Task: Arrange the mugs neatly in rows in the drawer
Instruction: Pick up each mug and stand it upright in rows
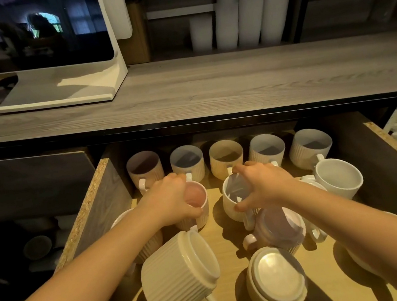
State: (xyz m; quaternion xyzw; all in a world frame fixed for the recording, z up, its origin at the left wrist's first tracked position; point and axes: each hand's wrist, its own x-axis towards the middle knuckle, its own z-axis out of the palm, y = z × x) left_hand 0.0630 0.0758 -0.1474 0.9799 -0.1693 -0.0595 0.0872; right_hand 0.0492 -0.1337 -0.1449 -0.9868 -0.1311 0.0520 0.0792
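Here, in the middle of the frame, both bare hands reach into the open wooden drawer [109,187], each with its grip closed over the rim of an upright mug. The left hand [168,202] clasps the ribbed cream mug with a pink inside [196,202], fingers over the far rim and thumb on the near edge. The right hand [262,184] holds the smooth white mug with a pale inside [233,196] in the same way, thumb on the near rim and fingers curled over the far side. The two mugs stand near each other but apart, just in front of a back row of five ribbed mugs [227,158] that stand upright side by side under the edge of the grey wood-grain surface [208,89].

At centre right a plain white mug [338,179] stands upright, tilted slightly in view. In the lower middle, a large ribbed cream mug [178,275] lies on its side with its base showing, and beside it to the right another ribbed cream mug sits upside down [277,278]. A lilac mug [280,228] lies tipped just below the right hand. In the upper left, a white-framed monitor [25,34] stands on the surface.
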